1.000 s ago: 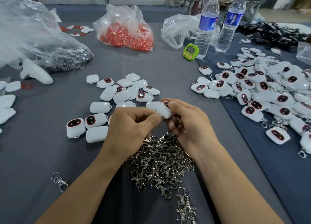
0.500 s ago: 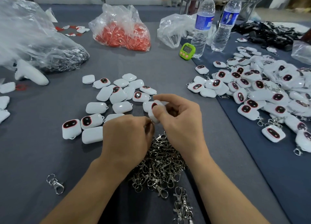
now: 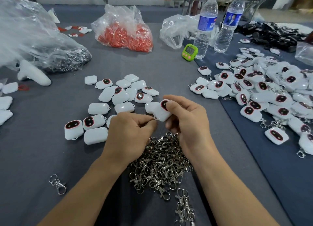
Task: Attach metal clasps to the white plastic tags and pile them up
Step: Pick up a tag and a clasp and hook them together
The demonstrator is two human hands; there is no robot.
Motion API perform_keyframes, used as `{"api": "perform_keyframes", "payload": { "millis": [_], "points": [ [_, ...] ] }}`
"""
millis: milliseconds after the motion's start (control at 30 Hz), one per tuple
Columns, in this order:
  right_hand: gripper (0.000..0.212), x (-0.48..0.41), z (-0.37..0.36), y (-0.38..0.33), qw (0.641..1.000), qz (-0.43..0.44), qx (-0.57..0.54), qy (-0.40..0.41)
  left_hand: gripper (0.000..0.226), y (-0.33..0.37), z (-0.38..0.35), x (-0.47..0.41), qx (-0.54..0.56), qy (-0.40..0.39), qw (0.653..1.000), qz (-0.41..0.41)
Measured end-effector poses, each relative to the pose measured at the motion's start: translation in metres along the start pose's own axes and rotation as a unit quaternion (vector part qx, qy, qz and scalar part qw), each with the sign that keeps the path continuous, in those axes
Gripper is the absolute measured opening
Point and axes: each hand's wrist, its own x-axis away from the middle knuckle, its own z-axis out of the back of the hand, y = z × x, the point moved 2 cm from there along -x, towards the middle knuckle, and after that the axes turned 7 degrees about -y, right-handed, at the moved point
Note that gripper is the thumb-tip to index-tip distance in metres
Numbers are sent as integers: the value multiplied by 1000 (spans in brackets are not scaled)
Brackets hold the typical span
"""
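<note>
My right hand (image 3: 187, 122) grips a white plastic tag (image 3: 161, 113) with a dark red-rimmed window, held above the table centre. My left hand (image 3: 129, 132) pinches a small metal clasp ring (image 3: 155, 118) right at the tag's lower corner loop; most of the clasp is hidden by my fingers. Below both hands lies a heap of loose metal clasps (image 3: 159, 163). Several white tags without clasps (image 3: 118, 98) lie spread to the left. A large pile of tags with clasps (image 3: 264, 93) covers the right side.
A single clasp (image 3: 57, 184) lies at lower left. At the back sit a bag of red parts (image 3: 123, 32), a clear bag of metal parts (image 3: 33, 44), two water bottles (image 3: 205, 24), a green timer (image 3: 190, 52) and a white controller (image 3: 32, 73).
My right hand has turned the tag so its dark window faces up and lifted it slightly. My left hand has moved from the clasp heap up to the tag's corner.
</note>
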Motion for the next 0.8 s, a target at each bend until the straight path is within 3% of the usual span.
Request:
{"api": "perform_keyframes", "payload": {
  "millis": [67,167,267,367,467,567,700,733,800],
  "points": [
    [11,1,-3,2,995,46,90,-2,24,2,1,3,-132,11,991,-32],
    [14,6,-11,5,970,108,218,-20,20,8,2,4,-330,11,940,-83],
    [16,10,-17,7,958,124,257,-35,25,8,0,3,-382,25,922,-50],
    [13,5,-11,8,970,76,232,-8,19,2,-3,4,-316,68,946,-21],
    [13,-3,1,4,991,-4,132,22,15,-2,0,0,-168,68,983,42],
    [17,-5,12,-1,995,-65,72,10,20,-4,2,-2,-45,81,995,40],
    [17,-6,18,-6,993,-83,80,-25,18,-4,0,-1,-28,104,994,21],
    [15,-6,18,-9,996,-78,40,-13,15,-5,1,-1,-30,110,993,23],
    [12,-7,23,-18,986,-47,-158,22,14,-6,3,-2,-33,113,993,30]
  ]
}}
